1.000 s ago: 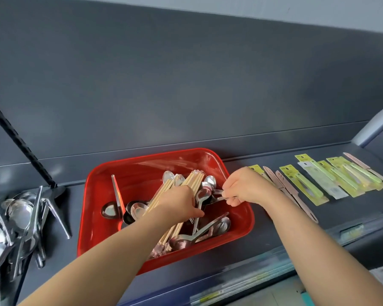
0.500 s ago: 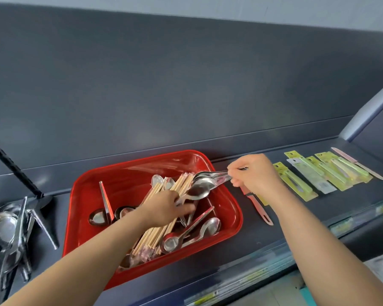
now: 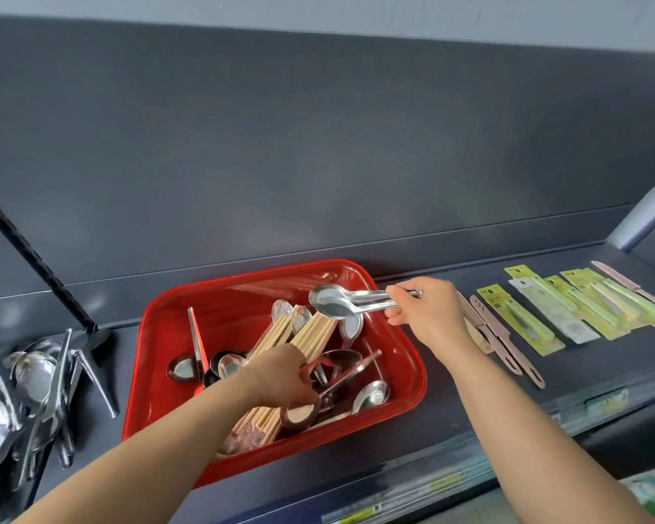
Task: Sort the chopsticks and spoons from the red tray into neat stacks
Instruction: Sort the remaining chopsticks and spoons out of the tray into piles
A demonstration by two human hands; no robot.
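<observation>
Lifted out of the red tray [image 3: 156, 376] over the last second, the right hand [image 3: 428, 315] is now held above the tray's far right corner, while the left hand [image 3: 284, 376] has been drawn back toward the tray's near side.

A dark shelf [image 3: 602, 372] carries everything. The tray is set at its middle, and the unsorted cutlery is kept together by the raised walls. Left of the tray a spoon pile [image 3: 35, 380] is heaped on the shelf, judged to be where sorted spoons are gathered. Right of the tray, green and pink packets [image 3: 537, 315] are laid in a row, well apart from the work.

Inside the tray, the chopsticks [image 3: 311, 334] lie as one bundle slanting from the near edge toward the far right. The loose spoons [image 3: 373, 395] are scattered over and beside it, so the two kinds are still mixed.

The left hand rests on the bundle's near half. Its fingers are curled round what appears to be the handle of one of the loose spoons, probably to pull it free.

In the right hand the held spoons [image 3: 341, 302] are nested bowl in bowl and pinched at the handle ends between thumb and fingers. They are kept level with the bowls over the tray, so the stack stays aligned.
</observation>
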